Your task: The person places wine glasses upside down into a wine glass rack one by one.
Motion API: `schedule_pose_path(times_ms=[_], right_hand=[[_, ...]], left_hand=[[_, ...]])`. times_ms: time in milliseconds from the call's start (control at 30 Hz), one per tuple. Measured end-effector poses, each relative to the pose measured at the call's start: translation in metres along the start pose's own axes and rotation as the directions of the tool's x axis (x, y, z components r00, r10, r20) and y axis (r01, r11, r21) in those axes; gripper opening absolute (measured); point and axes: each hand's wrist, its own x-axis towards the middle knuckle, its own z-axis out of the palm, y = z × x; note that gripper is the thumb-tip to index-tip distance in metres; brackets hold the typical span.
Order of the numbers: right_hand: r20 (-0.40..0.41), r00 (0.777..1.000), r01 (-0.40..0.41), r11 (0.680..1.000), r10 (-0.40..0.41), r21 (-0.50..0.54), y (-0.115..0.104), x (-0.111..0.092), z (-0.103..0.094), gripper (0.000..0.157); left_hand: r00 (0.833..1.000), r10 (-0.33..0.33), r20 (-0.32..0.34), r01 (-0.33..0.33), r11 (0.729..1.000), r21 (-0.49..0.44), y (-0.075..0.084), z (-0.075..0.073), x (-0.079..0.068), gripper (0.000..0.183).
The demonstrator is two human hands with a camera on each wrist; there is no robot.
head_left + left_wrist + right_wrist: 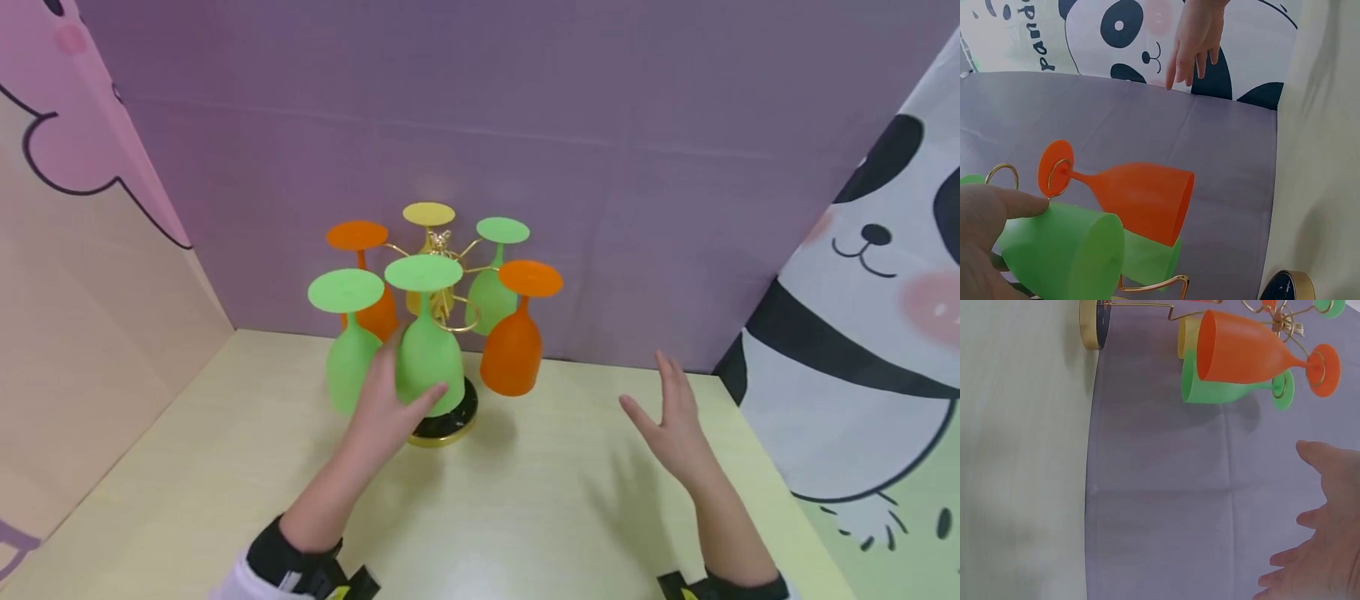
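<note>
My left hand [384, 404] grips the bowl of an upside-down green plastic goblet [431, 358], thumb at the front and fingers on the far side. Behind that goblet shows a bare ring of a gold goblet rack [456, 328] with a round black base [467, 408]. Around the rack hang more upside-down goblets: a green one [347, 371] and an orange one [378, 315] at left, a yellow one [429, 214] at the back, a green one [492, 300] and an orange one [512, 354] at right. My right hand [681, 437] hovers with spread fingers, touching nothing.
The rack stands on a pale wooden table [540, 517]. A purple wall panel [637, 250] closes the back. Side panels carry a panda picture [862, 333] at right and a pink cartoon [82, 150] at left.
</note>
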Motion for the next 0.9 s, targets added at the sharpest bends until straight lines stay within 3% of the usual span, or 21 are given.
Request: schedule_pose_path(times_ms=[533, 900], right_hand=[[-0.013, 0.999, -0.034, 0.997, 0.033, -0.064, 0.015, -0.006, 0.002, 0.084], [-0.002, 1.0, -0.022, 0.992, 0.022, -0.124, 0.012, -0.019, 0.007, 0.087]], left_hand=[[0.998, -0.04, 0.055, 0.035, 0.997, 0.075, 0.004, 0.0, 0.004, 0.084], [0.999, 0.04, 0.035, -0.044, 0.993, 0.111, -0.002, 0.005, -0.002, 0.084]])
